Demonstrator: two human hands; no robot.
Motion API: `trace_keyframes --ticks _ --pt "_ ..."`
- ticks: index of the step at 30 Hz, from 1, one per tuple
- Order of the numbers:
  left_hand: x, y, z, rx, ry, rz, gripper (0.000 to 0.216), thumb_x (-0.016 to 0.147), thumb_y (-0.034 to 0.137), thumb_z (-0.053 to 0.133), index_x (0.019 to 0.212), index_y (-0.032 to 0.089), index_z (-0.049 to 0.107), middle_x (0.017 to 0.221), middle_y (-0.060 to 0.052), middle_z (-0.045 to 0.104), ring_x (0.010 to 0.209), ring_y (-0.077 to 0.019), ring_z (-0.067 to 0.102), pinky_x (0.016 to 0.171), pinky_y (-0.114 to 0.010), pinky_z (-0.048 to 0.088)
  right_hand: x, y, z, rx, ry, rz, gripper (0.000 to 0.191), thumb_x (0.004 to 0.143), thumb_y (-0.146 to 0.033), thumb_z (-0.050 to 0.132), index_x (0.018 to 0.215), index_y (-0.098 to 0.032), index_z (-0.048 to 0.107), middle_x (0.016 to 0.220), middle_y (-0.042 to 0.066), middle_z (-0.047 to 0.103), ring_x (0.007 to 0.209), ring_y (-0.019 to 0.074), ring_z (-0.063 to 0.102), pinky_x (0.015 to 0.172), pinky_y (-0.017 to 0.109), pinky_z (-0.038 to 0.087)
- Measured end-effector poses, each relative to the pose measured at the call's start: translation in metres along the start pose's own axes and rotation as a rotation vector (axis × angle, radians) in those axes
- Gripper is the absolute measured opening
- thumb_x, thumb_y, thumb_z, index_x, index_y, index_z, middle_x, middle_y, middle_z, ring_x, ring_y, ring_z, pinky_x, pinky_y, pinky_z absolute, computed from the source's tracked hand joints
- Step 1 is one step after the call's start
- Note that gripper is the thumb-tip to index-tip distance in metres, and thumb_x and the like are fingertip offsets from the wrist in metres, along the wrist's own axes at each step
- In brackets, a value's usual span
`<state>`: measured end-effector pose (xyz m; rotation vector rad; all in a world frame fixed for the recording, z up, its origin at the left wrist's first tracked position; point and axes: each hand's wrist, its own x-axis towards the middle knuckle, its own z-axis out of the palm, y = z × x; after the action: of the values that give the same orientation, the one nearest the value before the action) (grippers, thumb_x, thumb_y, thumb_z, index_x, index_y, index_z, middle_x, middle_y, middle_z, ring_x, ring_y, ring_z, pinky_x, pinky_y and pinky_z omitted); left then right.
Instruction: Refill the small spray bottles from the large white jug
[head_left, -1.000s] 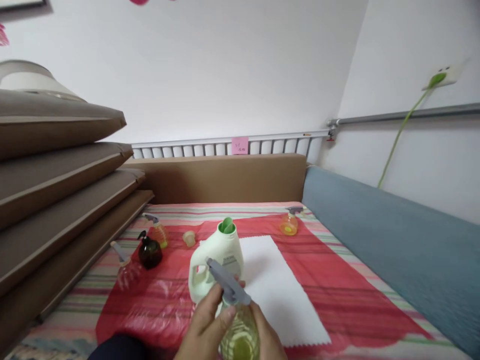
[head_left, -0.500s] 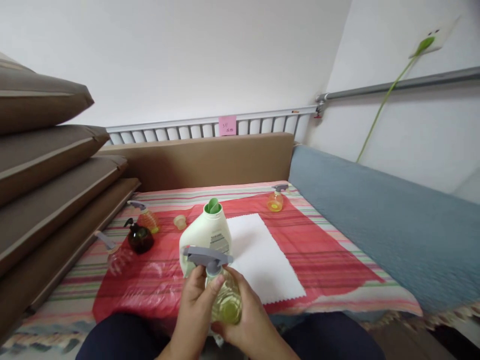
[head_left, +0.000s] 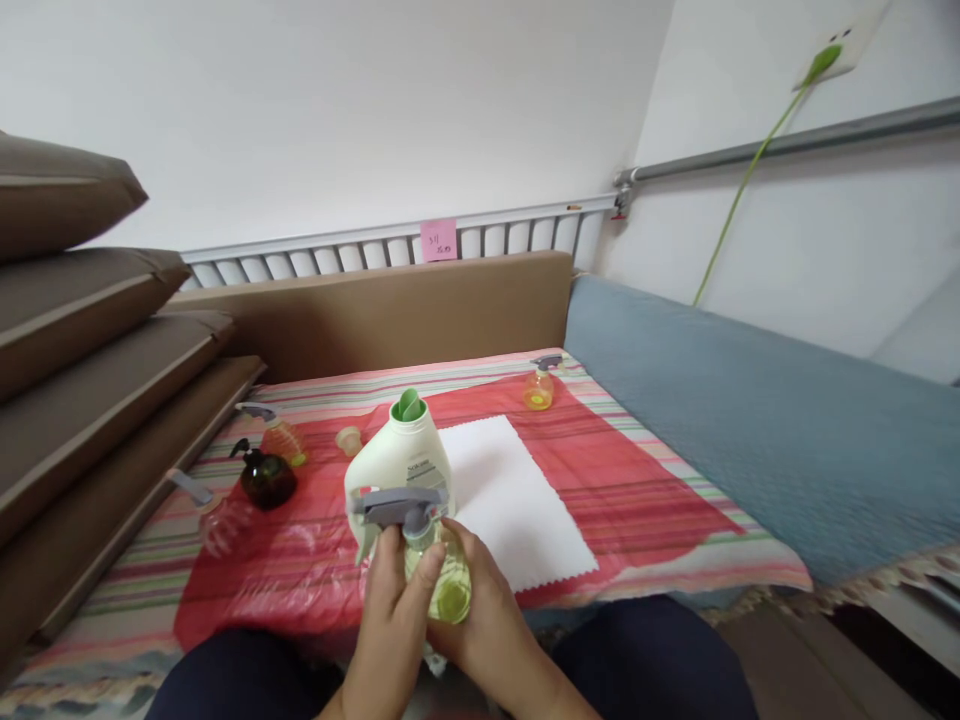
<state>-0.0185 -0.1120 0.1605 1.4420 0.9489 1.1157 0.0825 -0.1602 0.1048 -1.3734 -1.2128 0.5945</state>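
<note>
Between my two hands is a clear spray bottle [head_left: 454, 582] with a grey trigger head and pale yellow liquid inside. My left hand [head_left: 394, 610] is closed around its neck side, thumb lying across the front. My right hand [head_left: 491, 610] wraps the body from the right and below. The bottle leans, its nozzle pointing left. Right behind it stands a large pale green jug [head_left: 394, 450] with a green spout in its uncovered mouth; the sprayer head hides part of the jug. A translucent cap [head_left: 349, 440] lies left of the jug.
On the red sheet [head_left: 622, 480] at left are a dark pump bottle [head_left: 268, 480] and two spray bottles [head_left: 283, 440], [head_left: 217, 520]. Another spray bottle [head_left: 538, 390] stands far right, beyond a white cloth [head_left: 517, 510]. Stacked brown cushions [head_left: 90, 370] border the left.
The view has shifted, so the whole scene sits a little further left and up. Both hands keep hold of the spray bottle, which is slightly more tilted.
</note>
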Motion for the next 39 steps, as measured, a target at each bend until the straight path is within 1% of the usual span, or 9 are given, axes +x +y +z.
trace_keyframes --ticks 5,10,16,19,22,24,30,35,39 --pt "-0.014 -0.007 0.006 0.014 0.03 -0.045 0.047 0.08 0.045 0.058 0.121 0.021 0.055 0.136 -0.009 0.049 0.135 -0.027 0.03 0.114 -0.041 0.019 0.003 0.0 -0.004 0.115 -0.01 0.105 0.084 0.057 -0.014 0.076 0.132 -0.022 0.037 0.128 0.011 0.054 0.115 0.027 0.053 0.096 0.04 0.045" --pt "-0.02 -0.036 -0.004 0.044 -0.047 0.161 0.059 0.079 0.045 0.059 0.131 0.02 0.049 0.144 -0.009 0.04 0.138 -0.0285 0.025 0.115 -0.041 0.014 0.005 0.0 -0.009 0.213 -0.034 0.097 0.083 0.057 -0.018 0.077 0.131 -0.022 0.038 0.123 0.01 0.057 0.109 0.026 0.057 0.092 0.038 0.046" --pt "0.02 -0.046 -0.048 0.095 0.001 -0.01 0.034 0.063 0.043 0.074 0.088 0.02 0.074 0.108 -0.011 0.068 0.123 -0.0345 0.047 0.111 -0.046 0.026 0.001 -0.003 -0.023 0.271 -0.176 0.126 0.091 0.048 -0.018 0.081 0.13 -0.024 0.041 0.121 0.008 0.056 0.11 0.0266 0.054 0.093 0.04 0.044" --pt "0.036 -0.018 -0.055 0.099 -0.166 -0.033 0.023 0.064 0.036 0.075 0.082 0.022 0.075 0.089 -0.01 0.073 0.109 -0.0333 0.058 0.101 -0.046 0.041 -0.001 -0.007 -0.024 0.336 -0.284 0.116 0.089 0.047 -0.02 0.083 0.127 -0.024 0.045 0.117 0.006 0.059 0.105 0.0256 0.057 0.088 0.038 0.046" --pt "0.04 0.01 -0.053 0.009 -0.522 -0.046 0.025 0.068 0.035 0.072 0.089 0.022 0.074 0.089 -0.01 0.073 0.095 -0.0308 0.065 0.087 -0.043 0.051 -0.002 -0.009 -0.022 0.385 -0.346 0.099 0.085 0.049 -0.023 0.083 0.126 -0.025 0.047 0.113 0.004 0.061 0.1 0.0243 0.06 0.084 0.036 0.048" --pt "0.039 0.019 -0.05 -0.016 -0.58 -0.05 0.029 0.065 0.032 0.074 0.091 0.02 0.073 0.089 -0.011 0.073 0.09 -0.0296 0.066 0.083 -0.04 0.053 -0.001 -0.011 -0.022 0.399 -0.336 0.067 0.09 0.048 -0.023 0.083 0.129 -0.026 0.045 0.119 0.005 0.059 0.104 0.0251 0.058 0.085 0.037 0.048" --pt "0.033 0.014 -0.033 -0.067 -0.415 -0.025 0.027 0.058 0.025 0.079 0.083 0.018 0.071 0.071 -0.004 0.068 0.064 -0.0188 0.061 0.061 -0.028 0.053 0.003 -0.018 -0.022 0.37 -0.312 -0.003 0.094 0.057 -0.011 0.075 0.138 -0.033 0.032 0.129 0.004 0.053 0.111 0.0238 0.055 0.092 0.039 0.045" --pt "0.026 0.012 -0.015 -0.224 -0.116 0.082 0.03 0.06 0.023 0.079 0.086 0.018 0.065 0.082 -0.002 0.066 0.078 -0.0171 0.061 0.074 -0.026 0.05 0.001 0.0 -0.011 -0.001 -0.053 -0.036 0.085 0.055 -0.013 0.074 0.132 -0.025 0.04 0.128 0.008 0.051 0.119 0.027 0.048 0.101 0.041 0.037" --pt "0.026 0.013 -0.01 -0.349 0.052 0.062 0.033 0.061 0.025 0.079 0.088 0.019 0.062 0.088 -0.001 0.066 0.08 -0.0154 0.062 0.076 -0.026 0.05 -0.004 0.014 -0.006 -0.054 -0.042 0.025 0.088 0.054 -0.018 0.077 0.132 -0.025 0.038 0.123 0.008 0.052 0.115 0.0259 0.049 0.098 0.039 0.039"
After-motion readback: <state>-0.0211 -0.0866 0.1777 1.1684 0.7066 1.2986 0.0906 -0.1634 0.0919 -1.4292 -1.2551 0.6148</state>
